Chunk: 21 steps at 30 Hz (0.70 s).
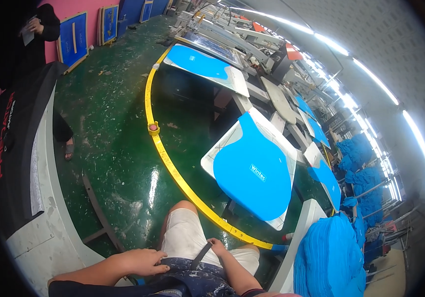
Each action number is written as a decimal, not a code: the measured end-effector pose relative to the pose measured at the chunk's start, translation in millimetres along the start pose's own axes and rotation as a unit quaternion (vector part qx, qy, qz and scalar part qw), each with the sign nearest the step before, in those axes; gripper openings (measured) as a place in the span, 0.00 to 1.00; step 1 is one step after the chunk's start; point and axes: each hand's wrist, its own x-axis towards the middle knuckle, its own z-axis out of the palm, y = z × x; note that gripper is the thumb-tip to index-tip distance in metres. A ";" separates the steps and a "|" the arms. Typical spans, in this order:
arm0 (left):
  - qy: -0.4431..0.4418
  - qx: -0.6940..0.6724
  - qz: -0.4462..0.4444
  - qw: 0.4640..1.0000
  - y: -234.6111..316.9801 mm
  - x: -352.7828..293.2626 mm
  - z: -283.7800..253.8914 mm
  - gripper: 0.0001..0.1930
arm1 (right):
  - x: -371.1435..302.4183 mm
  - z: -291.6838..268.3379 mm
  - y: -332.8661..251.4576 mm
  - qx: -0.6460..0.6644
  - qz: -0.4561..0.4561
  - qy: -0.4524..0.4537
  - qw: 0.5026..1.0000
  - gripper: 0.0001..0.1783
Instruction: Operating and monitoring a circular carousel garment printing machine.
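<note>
My right hand (216,246) is closed on the upper end of a dark strap (201,255) in front of my waist. The strap slants down onto a dark patterned garment (188,277) over my lap. At the waist's left side lies my left hand (145,262), its thumb and fingers apart, touching the garment's edge and holding nothing I can see. Ahead, a blue fabric panel (252,173) with a small pale print lies flat on a white printing board (212,161). Neither hand touches it.
A yellow curved rail (173,171) with a red button (153,127) runs around the machine. Blue fabric (326,257) is piled at right. Another blue panel (197,62) lies on a farther board. A black printed cloth (19,133) covers a table at left, where a person (44,24) stands.
</note>
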 end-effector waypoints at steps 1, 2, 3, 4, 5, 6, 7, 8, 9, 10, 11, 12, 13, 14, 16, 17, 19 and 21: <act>-0.002 0.001 0.001 1.000 2.4 -0.7 -1.2 0.38 | 0.1 0.5 1.6 -0.013 0.000 0.000 1.000 0.14; -0.007 -0.001 -0.006 1.000 4.7 -1.4 -3.5 0.38 | 0.3 0.6 3.3 -0.027 0.000 0.000 1.000 0.13; -0.013 -0.003 -0.013 1.000 5.8 -1.5 -4.7 0.38 | 0.8 0.0 4.9 -0.026 0.001 0.001 1.000 0.13; -0.013 -0.004 -0.014 1.000 4.7 -0.7 -3.7 0.38 | 2.2 -0.1 5.8 -0.014 -0.003 0.006 1.000 0.13; -0.005 0.006 -0.004 1.000 2.0 1.4 -2.3 0.38 | 2.8 -0.1 7.0 -0.002 -0.008 0.011 1.000 0.13; 0.002 0.016 0.007 1.000 0.5 2.2 -0.6 0.38 | 2.3 -0.2 8.5 -0.002 -0.008 0.010 1.000 0.13; 0.003 0.015 0.005 1.000 -0.9 1.9 0.5 0.38 | 2.6 0.7 7.4 -0.002 -0.009 0.004 1.000 0.13; 0.004 0.014 0.006 1.000 -1.9 1.6 1.7 0.38 | 3.2 1.3 6.2 -0.003 -0.010 -0.001 1.000 0.13; 0.005 0.014 0.007 1.000 -2.5 1.3 1.9 0.38 | 3.5 1.9 4.8 -0.003 -0.011 -0.002 1.000 0.13; 0.005 0.015 0.009 1.000 -0.5 0.6 0.3 0.38 | 2.8 1.5 6.2 -0.004 -0.008 -0.002 1.000 0.13; 0.001 0.009 0.004 1.000 3.4 -1.1 -2.1 0.38 | 2.6 0.9 7.4 -0.005 -0.005 -0.002 1.000 0.13; -0.004 0.003 0.000 1.000 5.5 -1.7 -3.9 0.38 | 2.5 -0.6 8.5 -0.005 -0.005 0.000 1.000 0.13; -0.003 0.002 -0.002 1.000 3.3 -1.6 -1.8 0.38 | 1.6 0.3 6.0 0.002 -0.003 0.001 1.000 0.13; 0.003 0.005 0.005 1.000 -0.4 -0.1 1.5 0.38 | 0.6 1.1 3.3 0.008 -0.001 0.002 1.000 0.13; 0.008 0.008 0.014 1.000 -1.7 -0.2 2.9 0.38 | -0.9 0.6 0.4 0.005 -0.008 -0.001 1.000 0.13; 0.005 0.008 0.010 1.000 0.0 -0.9 2.2 0.38 | -1.3 -0.5 0.0 0.002 -0.014 -0.001 1.000 0.13; 0.003 0.008 0.007 1.000 0.5 -0.1 2.0 0.38 | -2.1 -1.7 0.5 0.011 -0.011 -0.001 1.000 0.13; 0.001 0.018 0.018 1.000 -1.1 3.2 3.4 0.39 | -2.2 -3.6 2.4 0.020 -0.008 -0.001 1.000 0.13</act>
